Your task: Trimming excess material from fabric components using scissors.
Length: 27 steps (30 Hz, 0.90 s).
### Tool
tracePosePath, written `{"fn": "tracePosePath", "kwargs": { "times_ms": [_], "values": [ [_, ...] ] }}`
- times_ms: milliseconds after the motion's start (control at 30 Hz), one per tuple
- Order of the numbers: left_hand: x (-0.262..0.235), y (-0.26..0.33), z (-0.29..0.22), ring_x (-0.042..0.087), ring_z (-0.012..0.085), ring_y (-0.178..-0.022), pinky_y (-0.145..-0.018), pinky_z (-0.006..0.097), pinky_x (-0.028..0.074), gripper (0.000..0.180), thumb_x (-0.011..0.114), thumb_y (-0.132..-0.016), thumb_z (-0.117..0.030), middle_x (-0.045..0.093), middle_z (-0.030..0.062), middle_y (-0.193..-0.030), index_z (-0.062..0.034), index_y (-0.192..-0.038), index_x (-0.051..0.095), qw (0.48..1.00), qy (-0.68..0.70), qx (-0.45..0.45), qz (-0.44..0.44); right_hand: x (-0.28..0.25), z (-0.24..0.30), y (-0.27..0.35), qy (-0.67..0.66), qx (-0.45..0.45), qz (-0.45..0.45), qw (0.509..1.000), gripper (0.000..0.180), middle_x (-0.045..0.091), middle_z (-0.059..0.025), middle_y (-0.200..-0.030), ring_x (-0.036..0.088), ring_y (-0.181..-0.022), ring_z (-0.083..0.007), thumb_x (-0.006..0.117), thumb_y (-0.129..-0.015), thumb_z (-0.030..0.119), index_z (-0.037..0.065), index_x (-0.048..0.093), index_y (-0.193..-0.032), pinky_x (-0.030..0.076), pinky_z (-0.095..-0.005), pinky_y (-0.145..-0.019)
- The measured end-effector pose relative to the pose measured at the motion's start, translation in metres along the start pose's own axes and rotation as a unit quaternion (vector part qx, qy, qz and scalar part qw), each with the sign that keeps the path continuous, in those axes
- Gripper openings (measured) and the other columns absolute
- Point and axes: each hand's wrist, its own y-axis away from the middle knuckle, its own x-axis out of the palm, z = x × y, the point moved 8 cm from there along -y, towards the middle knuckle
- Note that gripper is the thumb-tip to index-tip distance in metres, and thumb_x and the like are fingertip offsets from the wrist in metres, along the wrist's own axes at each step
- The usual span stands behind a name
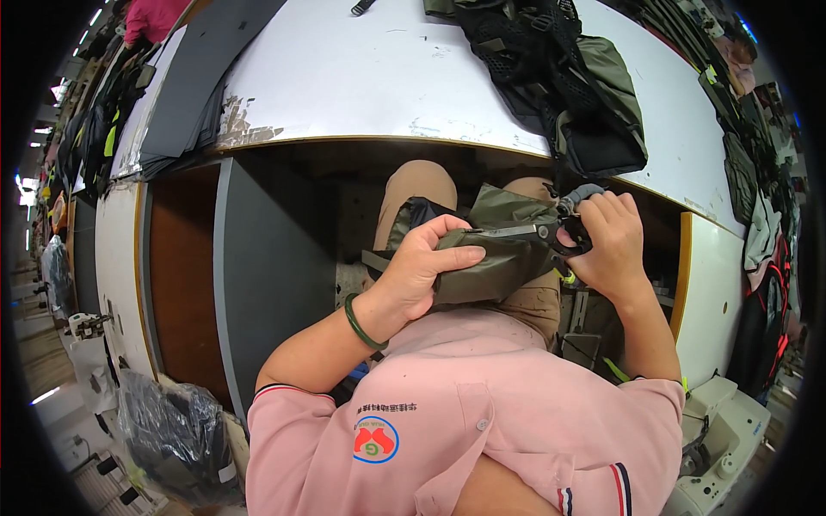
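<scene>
An olive-green fabric bag (508, 258) lies on my lap, below the table edge. My left hand (426, 262) grips its upper left part, fingers curled over the fabric. My right hand (607, 241) holds black-handled scissors (551, 232), whose blades point left along the bag's top edge. A green bangle (361, 325) sits on my left wrist.
A white worn table (361, 77) spans the top, with a pile of black and olive bags (576, 95) at its right and dark sheets (194, 86) at its left. More bags hang at the far right. A black plastic sack (176, 430) stands lower left. A white machine (723, 430) sits lower right.
</scene>
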Motion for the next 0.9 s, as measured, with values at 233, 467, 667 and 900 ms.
{"fn": "tracePosePath", "kwargs": {
  "times_ms": [233, 467, 667, 900],
  "values": [
    [0.000, -0.001, 0.003, 0.066, 0.0119, -0.088, -0.080, 0.027, 0.056, 0.029, 0.074, -0.085, 0.002, 0.067, 0.0054, -0.098, -0.0053, -0.107, 0.057, 1.000, 0.005, -0.009, 0.002, 0.004, -0.005, 0.008, 0.017, 0.000, 0.019, 1.000, 0.030, 0.052, -0.0055, -0.075, 0.052, -0.072, -0.0253, 0.080, -0.064, 0.012, 0.008, 0.054, -0.078, 0.037, -0.0375, -0.066],
    [-0.001, 0.001, 0.005, 0.066, 0.0116, -0.089, -0.081, 0.027, 0.055, 0.028, 0.075, -0.084, 0.001, 0.068, 0.0055, -0.099, -0.0058, -0.105, 0.058, 1.000, -0.003, -0.013, 0.010, 0.013, -0.006, 0.011, 0.028, -0.015, 0.015, 0.999, 0.029, 0.051, -0.0052, -0.072, 0.052, -0.071, -0.0253, 0.079, -0.063, 0.009, 0.008, 0.053, -0.077, 0.036, -0.0379, -0.066],
    [0.002, 0.002, 0.001, 0.060, 0.0085, -0.082, -0.077, 0.025, 0.051, 0.026, 0.075, -0.084, 0.002, 0.062, 0.0008, -0.093, -0.0080, -0.097, 0.055, 0.998, -0.052, 0.026, 0.017, 0.024, -0.024, 0.014, -0.103, 0.080, 0.072, 0.989, 0.030, 0.057, -0.0069, -0.074, 0.054, -0.070, -0.0267, 0.082, -0.070, 0.014, 0.004, 0.056, -0.082, 0.042, -0.0377, -0.067],
    [0.026, 0.033, -0.049, 0.056, 0.0167, -0.075, -0.063, 0.028, 0.043, 0.028, 0.069, -0.079, 0.010, 0.062, 0.0070, -0.089, -0.0089, -0.074, 0.048, 0.799, -0.484, 0.350, 0.071, 0.070, -0.001, 0.015, -0.492, 0.173, 0.227, 0.823, 0.032, 0.060, -0.0075, -0.085, 0.057, -0.076, -0.0157, 0.083, -0.072, 0.004, 0.001, 0.060, -0.095, 0.048, -0.0284, -0.071]
  ]
}}
